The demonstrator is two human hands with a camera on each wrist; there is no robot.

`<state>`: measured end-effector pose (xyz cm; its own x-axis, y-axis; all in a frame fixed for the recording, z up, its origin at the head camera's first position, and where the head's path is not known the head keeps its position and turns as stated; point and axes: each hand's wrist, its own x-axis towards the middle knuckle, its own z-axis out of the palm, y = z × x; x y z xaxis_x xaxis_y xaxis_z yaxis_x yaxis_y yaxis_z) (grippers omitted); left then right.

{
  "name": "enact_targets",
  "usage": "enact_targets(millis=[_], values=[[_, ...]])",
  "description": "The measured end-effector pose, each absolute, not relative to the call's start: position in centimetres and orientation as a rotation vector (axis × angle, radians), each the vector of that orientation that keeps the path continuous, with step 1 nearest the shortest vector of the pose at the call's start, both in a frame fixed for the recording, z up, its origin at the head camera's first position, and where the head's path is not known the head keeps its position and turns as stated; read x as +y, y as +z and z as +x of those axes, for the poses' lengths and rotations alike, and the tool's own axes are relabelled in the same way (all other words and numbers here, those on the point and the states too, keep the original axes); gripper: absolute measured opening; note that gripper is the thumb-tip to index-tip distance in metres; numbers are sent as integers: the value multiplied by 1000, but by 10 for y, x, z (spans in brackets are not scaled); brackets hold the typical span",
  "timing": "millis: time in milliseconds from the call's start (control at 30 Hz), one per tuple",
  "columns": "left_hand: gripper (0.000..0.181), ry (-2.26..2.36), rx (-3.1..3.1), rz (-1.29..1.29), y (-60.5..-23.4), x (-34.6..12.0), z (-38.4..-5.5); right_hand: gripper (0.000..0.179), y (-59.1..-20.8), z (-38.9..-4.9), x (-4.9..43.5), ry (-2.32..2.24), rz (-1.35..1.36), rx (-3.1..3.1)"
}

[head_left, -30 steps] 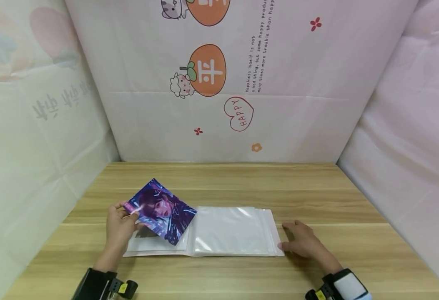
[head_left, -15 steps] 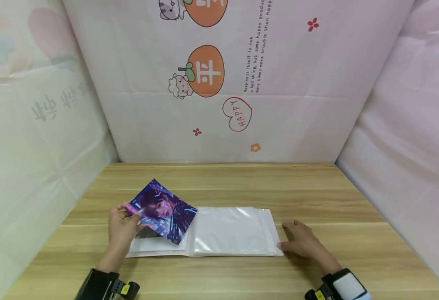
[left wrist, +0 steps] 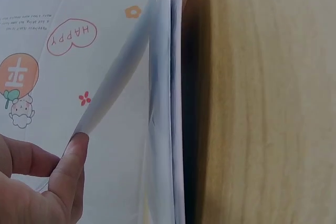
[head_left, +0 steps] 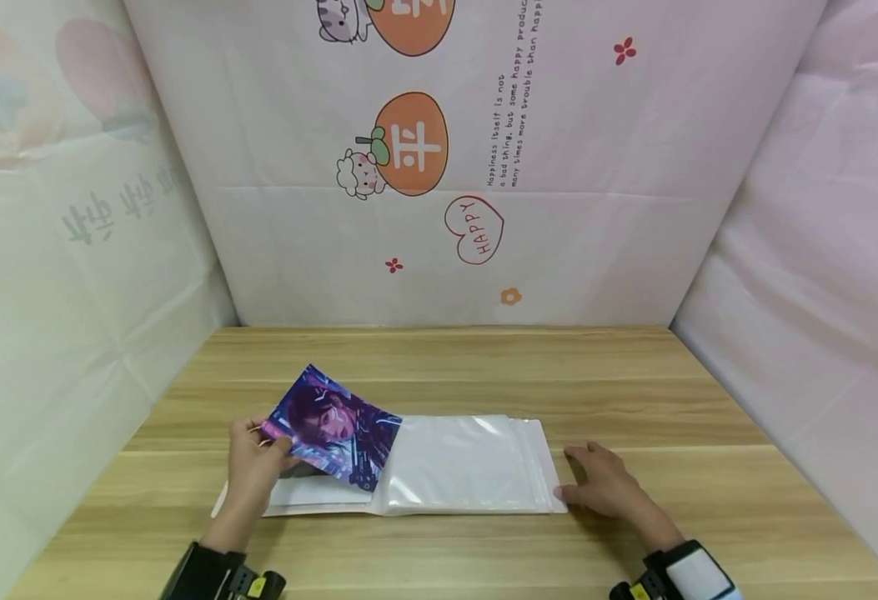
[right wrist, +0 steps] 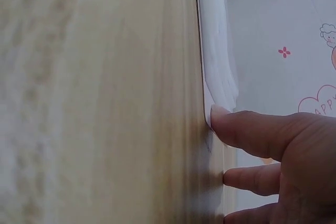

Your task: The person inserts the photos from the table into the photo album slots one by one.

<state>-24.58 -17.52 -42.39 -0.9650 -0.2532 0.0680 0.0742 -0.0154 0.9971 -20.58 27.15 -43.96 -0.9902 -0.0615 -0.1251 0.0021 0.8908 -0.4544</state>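
A photo album [head_left: 454, 462] lies open on the table, its right half showing clear plastic sleeves. My left hand [head_left: 249, 467] pinches the left corner of a blue and purple photo [head_left: 337, 429] between thumb and fingers. The photo is tilted and raised over the album's left half, partly hiding a dark picture with a white border [head_left: 318, 492] beneath it. In the left wrist view the photo [left wrist: 115, 82] appears nearly edge-on. My right hand [head_left: 605, 482] has its thumb on the album's lower right corner. Its other fingers rest on the table, as the right wrist view shows.
The wood-grain table [head_left: 439, 558] stretches out around the album. A white printed cloth [head_left: 574, 250] rises at the back, and similar cloth walls stand at the left and right sides.
My left hand has shifted slightly right and toward me with the photo. More of the album's left edge shows beside the wrist. My right hand has stayed at the corner.
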Motion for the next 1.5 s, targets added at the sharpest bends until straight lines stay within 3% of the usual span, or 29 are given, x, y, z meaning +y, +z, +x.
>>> enact_targets(millis=[367,733,967,1133,1500], values=[[57,-2082,-2159,228,-421,-176,-236,66,-442,-205,273,-713,-51,2934],[45,-2065,-2148,280,-472,-198,-263,66,-444,-205,274,-724,-51,2926],[44,-2062,-2156,262,-476,-200,-265,66,-443,-205,274,-719,-47,2918],[40,-2056,-2181,225,-470,-196,-261,66,-443,-205,274,-716,-47,2915],[31,-2064,-2321,241,-415,-169,-230,67,-442,-205,274,-722,-45,2916]])
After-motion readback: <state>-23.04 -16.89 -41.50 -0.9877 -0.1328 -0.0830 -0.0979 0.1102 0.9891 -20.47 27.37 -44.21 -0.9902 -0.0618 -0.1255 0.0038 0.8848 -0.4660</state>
